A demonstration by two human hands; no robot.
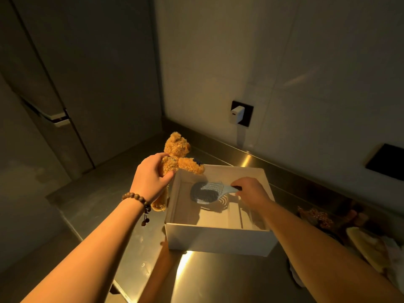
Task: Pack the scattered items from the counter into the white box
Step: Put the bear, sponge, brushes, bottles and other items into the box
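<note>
An open white box (218,238) stands on the steel counter (209,278). My left hand (150,178) grips a brown teddy bear (176,153) round its body, holding it upright just left of the box's far left corner; one bear arm reaches over the rim. My right hand (251,190) holds a pale blue hairbrush (208,192) by its handle, with the brush head hovering inside the box above its floor. A shadow of the brush falls on the box floor.
Several loose items (317,217) and a pale plate-like object (369,250) lie on the counter right of the box. A white charger (237,114) sits in a wall socket behind. A black panel (385,161) is on the wall at right. Tall cabinet doors (72,84) stand at left.
</note>
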